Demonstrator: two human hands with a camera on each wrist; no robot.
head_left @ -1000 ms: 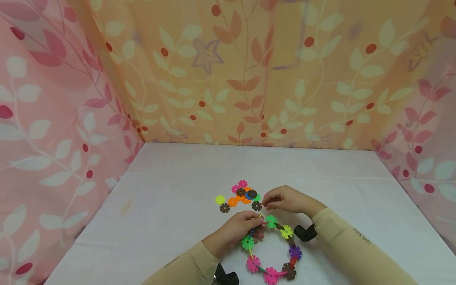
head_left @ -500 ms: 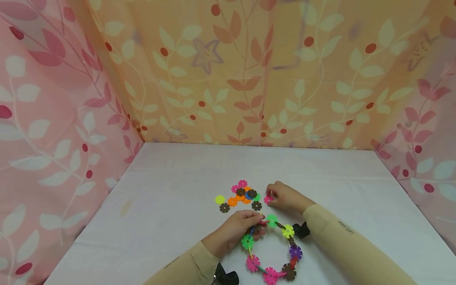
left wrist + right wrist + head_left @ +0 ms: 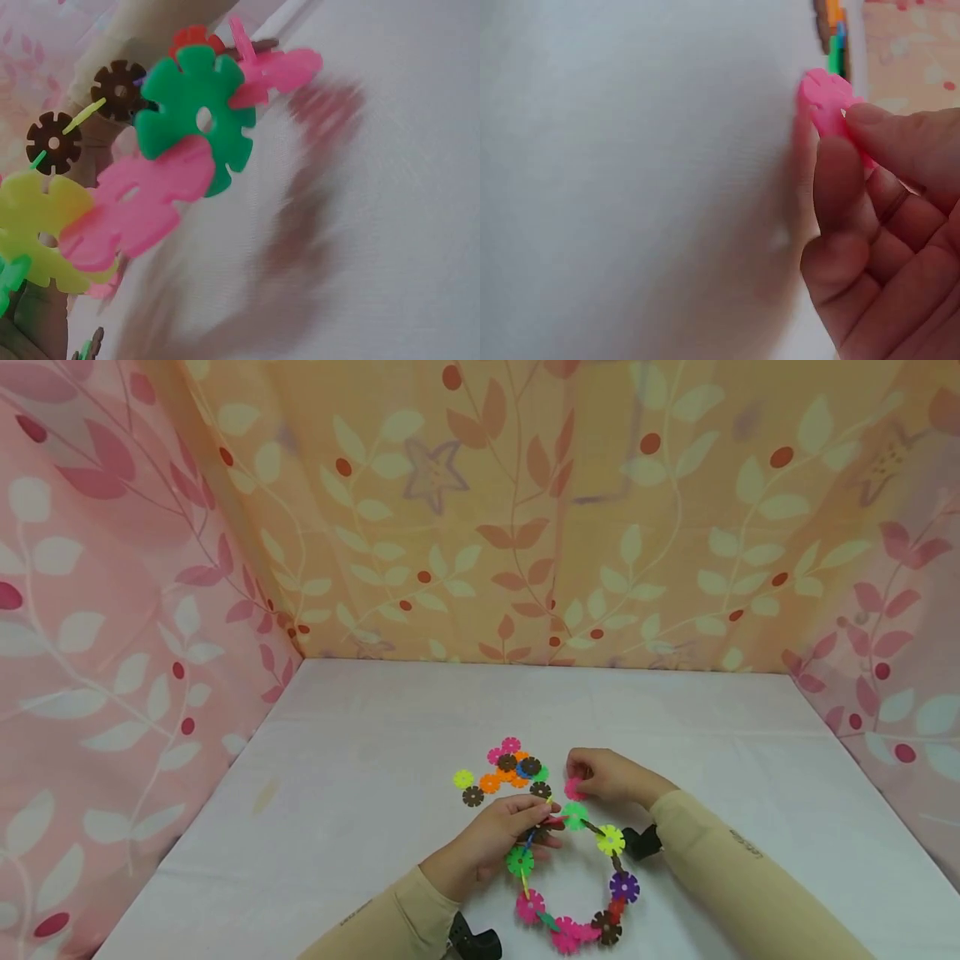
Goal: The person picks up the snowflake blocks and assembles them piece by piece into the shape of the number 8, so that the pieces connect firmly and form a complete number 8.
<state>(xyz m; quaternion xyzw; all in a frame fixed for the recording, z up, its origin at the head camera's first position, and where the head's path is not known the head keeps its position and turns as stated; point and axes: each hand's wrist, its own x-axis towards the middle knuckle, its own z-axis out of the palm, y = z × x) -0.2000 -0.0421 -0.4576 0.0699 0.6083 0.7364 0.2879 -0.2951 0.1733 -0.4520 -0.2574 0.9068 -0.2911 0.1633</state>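
My left hand (image 3: 498,837) grips one end of a chain of notched plastic discs (image 3: 624,887), linked edge to edge into a rough ring. Green, yellow, purple, brown, red and pink discs show along it. In the left wrist view a green disc (image 3: 196,112) and a pink disc (image 3: 142,199) interlock close to the camera, raised off the cloth with a shadow beneath. My right hand (image 3: 618,777) pinches a single pink disc (image 3: 829,97) between thumb and finger, just beyond the chain's green disc (image 3: 576,816).
Behind my left hand lies a loose pile of discs, with orange ones (image 3: 490,784), a yellow one (image 3: 463,778) and a brown one (image 3: 472,796) at its left. White cloth (image 3: 337,760) covers the table. Patterned curtains (image 3: 517,510) stand at the back and both sides.
My right hand has moved right, taken a pink disc from the table and drawn it slightly back toward me. My left hand has kept its grip and lifted the chain a little.
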